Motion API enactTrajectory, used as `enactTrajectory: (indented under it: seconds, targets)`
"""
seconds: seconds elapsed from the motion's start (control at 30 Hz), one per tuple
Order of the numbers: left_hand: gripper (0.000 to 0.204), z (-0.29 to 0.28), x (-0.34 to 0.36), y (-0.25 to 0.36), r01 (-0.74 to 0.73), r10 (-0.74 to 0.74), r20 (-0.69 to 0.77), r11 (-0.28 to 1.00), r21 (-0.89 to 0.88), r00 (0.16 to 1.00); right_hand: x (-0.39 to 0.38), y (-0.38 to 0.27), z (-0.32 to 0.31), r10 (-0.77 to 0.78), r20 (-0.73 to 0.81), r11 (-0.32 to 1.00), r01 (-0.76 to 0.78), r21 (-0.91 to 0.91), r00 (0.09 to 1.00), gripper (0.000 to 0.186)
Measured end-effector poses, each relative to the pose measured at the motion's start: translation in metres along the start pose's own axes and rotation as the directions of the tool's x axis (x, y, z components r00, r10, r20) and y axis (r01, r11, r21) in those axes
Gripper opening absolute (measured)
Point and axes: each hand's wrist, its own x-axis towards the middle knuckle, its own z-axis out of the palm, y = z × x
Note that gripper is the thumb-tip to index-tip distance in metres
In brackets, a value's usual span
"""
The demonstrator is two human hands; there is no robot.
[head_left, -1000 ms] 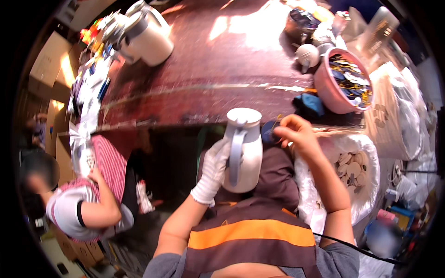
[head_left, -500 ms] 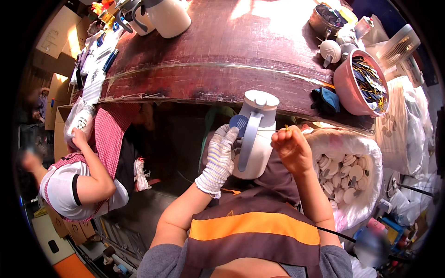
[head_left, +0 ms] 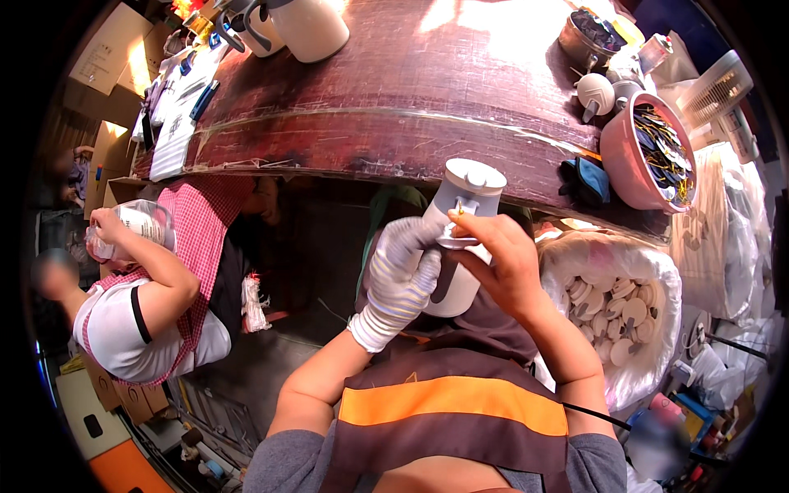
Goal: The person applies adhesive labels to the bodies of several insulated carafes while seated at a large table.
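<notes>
A white thermal jug (head_left: 464, 292) with a grey collar and round white lid (head_left: 475, 174) stands upright against my lap, below the table edge. My left hand (head_left: 399, 271), in a striped knit glove, is closed beside the handle, its fingertips on a round hang tag (head_left: 458, 242). The tag is tilted, so a pale side shows. My bare right hand (head_left: 505, 259) reaches across the jug's front, with thumb and forefinger bent close around the tag. A bit of yellow string (head_left: 454, 212) shows at its forefinger. Fingers partly hide the tag and handle.
The dark red table (head_left: 353, 90) bears more jugs (head_left: 308, 33), a pink basin (head_left: 616, 156) of string tags, a metal pot (head_left: 579, 49) and a blue-black pouch (head_left: 588, 181). At right is a plastic-lined box (head_left: 666, 304) of white lids. A person (head_left: 152, 304) works at left.
My right hand has come in from the jug's right side to its front and meets my left hand. The tag has turned from its blue face to a pale side.
</notes>
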Motion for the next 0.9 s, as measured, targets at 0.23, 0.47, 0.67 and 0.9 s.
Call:
enactTrajectory:
  seconds: [0.23, 0.47, 0.67, 0.9]
  targets:
    - [0.053, 0.012, 0.005, 0.003, 0.698, -0.683, 0.233, 0.554, -0.454, 0.693, 0.011, 0.016, -0.003, 0.253, -0.239, 0.964, -0.264, -0.017, 0.938, 0.025]
    - [0.045, -0.031, 0.002, 0.009, 0.626, -0.623, 0.135, 0.699, -0.346, 0.770, -0.039, 0.028, 0.010, 0.514, 0.167, 0.619, -0.499, 0.607, 0.841, 0.018]
    - [0.042, -0.031, 0.017, 0.007, 0.621, -0.620, 0.050, 0.774, -0.128, 0.783, -0.036, 0.006, 0.015, 0.426, 0.147, 0.695, -0.427, 0.579, 0.893, 0.018]
    - [0.035, -0.033, 0.005, 0.011, 0.591, -0.617, -0.019, 0.762, -0.265, 0.787, -0.056, 0.011, 0.010, 0.531, 0.099, 0.690, -0.498, 0.525, 0.841, 0.014]
